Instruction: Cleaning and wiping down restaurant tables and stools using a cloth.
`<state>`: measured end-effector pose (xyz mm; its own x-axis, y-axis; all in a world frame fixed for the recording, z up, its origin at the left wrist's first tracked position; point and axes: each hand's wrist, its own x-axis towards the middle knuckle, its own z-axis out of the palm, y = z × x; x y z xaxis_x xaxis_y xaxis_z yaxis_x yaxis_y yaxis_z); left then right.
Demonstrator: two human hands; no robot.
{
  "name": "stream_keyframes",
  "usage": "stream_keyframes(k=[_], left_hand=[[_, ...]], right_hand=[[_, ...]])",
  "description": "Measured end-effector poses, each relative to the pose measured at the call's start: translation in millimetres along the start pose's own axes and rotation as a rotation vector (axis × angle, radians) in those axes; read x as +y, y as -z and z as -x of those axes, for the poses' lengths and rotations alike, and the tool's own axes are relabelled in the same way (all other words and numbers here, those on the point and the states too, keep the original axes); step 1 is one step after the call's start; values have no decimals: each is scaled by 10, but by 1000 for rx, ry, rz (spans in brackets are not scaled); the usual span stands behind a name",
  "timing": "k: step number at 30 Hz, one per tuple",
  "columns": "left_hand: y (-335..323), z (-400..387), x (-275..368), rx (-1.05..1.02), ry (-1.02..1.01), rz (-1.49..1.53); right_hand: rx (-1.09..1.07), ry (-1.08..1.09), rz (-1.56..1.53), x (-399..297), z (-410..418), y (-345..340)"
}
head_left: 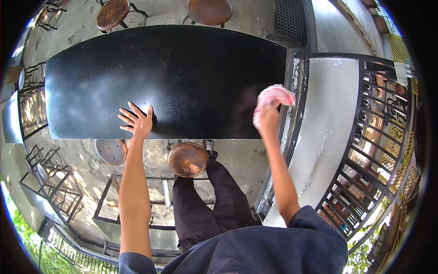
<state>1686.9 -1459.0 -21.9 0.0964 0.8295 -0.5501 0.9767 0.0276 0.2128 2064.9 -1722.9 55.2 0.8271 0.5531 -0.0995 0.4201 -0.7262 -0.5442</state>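
A long black tabletop (pixel 191 78) with a glossy, scratched surface lies before me. My left hand (pixel 139 120) is at its near edge, left of the middle, with the fingers spread and nothing held. At the right end of the tabletop, my right hand (pixel 268 118) grips a red-and-white cloth (pixel 275 95). The cloth is bunched and blurred, and part of it reaches past the table's right edge. Whether it touches the surface I cannot tell.
A round wooden stool (pixel 188 160) stands at the near edge before my legs, another stool (pixel 111 151) to its left. Two stools are beyond the far edge. A pale ledge (pixel 328 137) and a black metal railing (pixel 373 137) run along the right.
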Motion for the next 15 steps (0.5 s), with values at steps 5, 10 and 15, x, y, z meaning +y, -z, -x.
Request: stream_keyframes(k=[5, 10, 15], left_hand=[[50, 17, 16, -34, 0, 16], [-17, 16, 133, -37, -14, 6], [-17, -5, 136, -34, -36, 17]], right_hand=[[-222, 464, 178, -1314, 803, -869], [-138, 648, 139, -1660, 728, -1696], [-64, 835, 158, -2086, 217, -2113]])
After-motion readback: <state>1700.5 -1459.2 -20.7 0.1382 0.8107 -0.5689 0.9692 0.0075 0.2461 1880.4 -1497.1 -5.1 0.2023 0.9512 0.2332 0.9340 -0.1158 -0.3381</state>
